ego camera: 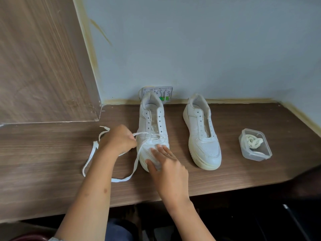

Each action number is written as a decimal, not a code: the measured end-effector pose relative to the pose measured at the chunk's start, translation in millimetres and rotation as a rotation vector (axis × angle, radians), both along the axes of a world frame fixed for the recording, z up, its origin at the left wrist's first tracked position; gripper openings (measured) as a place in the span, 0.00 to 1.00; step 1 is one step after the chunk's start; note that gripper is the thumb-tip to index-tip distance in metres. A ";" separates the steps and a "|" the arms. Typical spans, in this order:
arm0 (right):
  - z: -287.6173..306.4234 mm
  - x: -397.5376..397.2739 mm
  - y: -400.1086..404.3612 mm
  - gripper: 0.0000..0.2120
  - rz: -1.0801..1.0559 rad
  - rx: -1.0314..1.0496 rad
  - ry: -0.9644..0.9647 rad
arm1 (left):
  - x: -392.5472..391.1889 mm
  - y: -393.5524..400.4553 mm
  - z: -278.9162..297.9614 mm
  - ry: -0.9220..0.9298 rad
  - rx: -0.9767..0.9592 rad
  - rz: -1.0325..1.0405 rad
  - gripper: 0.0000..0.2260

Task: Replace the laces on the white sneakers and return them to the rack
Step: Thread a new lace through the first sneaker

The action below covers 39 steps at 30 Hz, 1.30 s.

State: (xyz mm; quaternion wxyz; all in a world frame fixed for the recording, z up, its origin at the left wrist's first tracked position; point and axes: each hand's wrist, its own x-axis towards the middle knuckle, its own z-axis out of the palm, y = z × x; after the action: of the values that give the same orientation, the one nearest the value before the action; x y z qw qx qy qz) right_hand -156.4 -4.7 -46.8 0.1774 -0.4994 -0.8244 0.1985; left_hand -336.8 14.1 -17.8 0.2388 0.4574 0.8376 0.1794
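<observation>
Here, two white sneakers stand on a brown wooden table, toes pointing toward the bottom of the frame; the left sneaker sits at the centre, the right sneaker just to its right and apart from it, its eyelets bare. The left hand, left of centre, is curled into a fist round a white lace; the lace runs from the fist to the lowest eyelets of the left sneaker, and its loose lengths trail over the table at lower left. The right hand, below centre, lies on the toe of the left sneaker with fingers nearly straight and spread, the thumb against the toe's front edge; it presses rather than grips. At the right of the frame a clear plastic container stands well apart from the right sneaker and holds coiled cream-coloured laces. Behind the left sneaker's heel, against the pale blue wall, sits a grey wall socket; a wood-grain panel fills the upper left.
</observation>
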 end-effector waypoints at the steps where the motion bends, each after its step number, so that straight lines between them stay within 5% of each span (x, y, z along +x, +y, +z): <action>1: 0.3 -0.3 -0.2 0.19 0.000 -0.003 -0.001 | -1.1 2.4 -4.8 0.003 -0.037 0.001 0.04; 6: 0.5 -1.1 0.0 0.19 0.008 -0.003 -0.014 | -0.5 12.2 -26.9 0.093 0.014 0.063 0.10; 11: -3.4 -0.3 1.5 0.16 -0.007 0.078 0.068 | 6.0 12.2 -25.9 0.136 -0.065 0.044 0.02; 14: -4.7 2.3 3.9 0.10 -0.013 0.147 0.133 | -3.1 -4.2 -1.0 -0.061 -0.217 -0.106 0.04; 17: -4.6 8.5 10.5 0.05 -0.003 0.166 0.212 | -9.4 -28.3 30.8 -0.348 -0.077 -0.172 0.03; 24: 8.0 12.3 27.0 0.20 0.170 -0.090 0.630 | 12.1 -26.0 46.5 -0.583 0.167 -0.290 0.05; 30: 6.3 8.4 33.7 0.06 0.144 -0.154 0.646 | 12.1 -20.4 40.0 -0.569 0.302 -0.311 0.04; 39: 3.8 18.2 50.6 0.07 0.049 0.037 0.558 | -7.9 -15.4 16.1 -0.307 0.304 -0.164 0.07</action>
State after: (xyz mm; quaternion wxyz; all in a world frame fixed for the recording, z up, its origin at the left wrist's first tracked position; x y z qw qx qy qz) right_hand -138.2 45.8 -43.0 0.4020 -0.4021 -0.7588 0.3177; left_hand -344.7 -1.2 -1.7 0.3056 0.5218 0.7148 0.3513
